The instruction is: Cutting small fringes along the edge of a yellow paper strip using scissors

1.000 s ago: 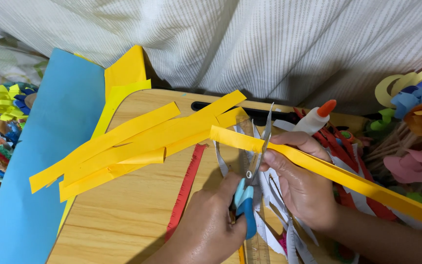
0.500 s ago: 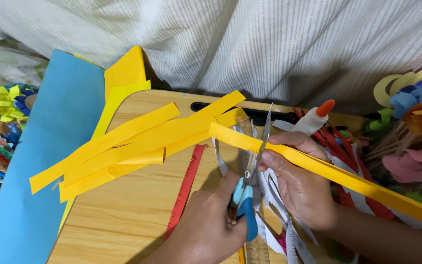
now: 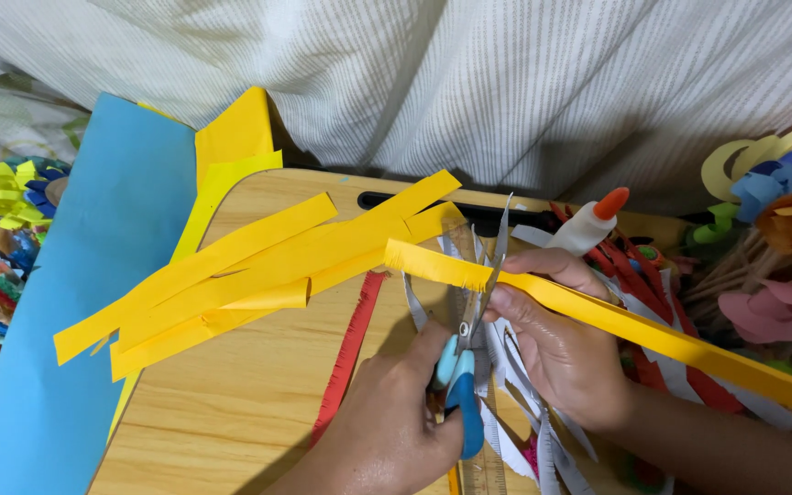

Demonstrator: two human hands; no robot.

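Scissors blades have closed slightly on yellow strip; left hand clenches handles, right hand pinches strip

One package shows: a small glue bottle at about two o'clock from the picture's middle, lying tilted on the counter just above the hands. Its body is white, its pointed cap orange-red. Any label on it, probably present, is hidden from view.
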